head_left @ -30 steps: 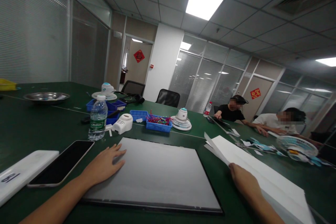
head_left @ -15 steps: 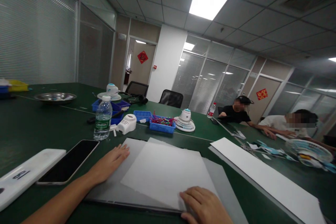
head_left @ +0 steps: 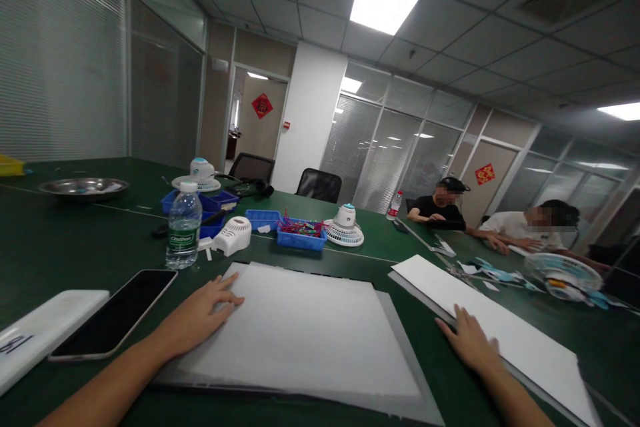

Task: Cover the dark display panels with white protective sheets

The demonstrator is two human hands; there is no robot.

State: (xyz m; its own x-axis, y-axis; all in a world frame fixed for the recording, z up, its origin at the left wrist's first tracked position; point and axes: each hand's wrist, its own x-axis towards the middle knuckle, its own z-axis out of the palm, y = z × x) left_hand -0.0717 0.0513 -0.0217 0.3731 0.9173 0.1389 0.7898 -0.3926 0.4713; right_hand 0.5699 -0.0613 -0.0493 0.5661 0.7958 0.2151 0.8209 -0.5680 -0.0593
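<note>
Thin translucent white sheets (head_left: 305,333) lie on a dark-edged flat panel on the green table. My left hand (head_left: 205,313) rests on their left edge with its fingers spread, holding nothing. Over at the right, my right hand (head_left: 473,340) has its fingers apart at the near edge of a long stack of white boards (head_left: 505,320). It touches or hovers just over that edge; which one I cannot tell. Nothing is gripped in it.
Left of my arm lie a phone (head_left: 117,313) and a white case (head_left: 45,333). Beyond stand a water bottle (head_left: 184,230), a blue tray of wires (head_left: 301,237) and a white fan part (head_left: 345,227). Two people sit at the far right, near a clear bowl (head_left: 563,273).
My right hand has left the sheets and moved right to the white boards. The top sheet now lies squarer over the panel. The view has shifted slightly.
</note>
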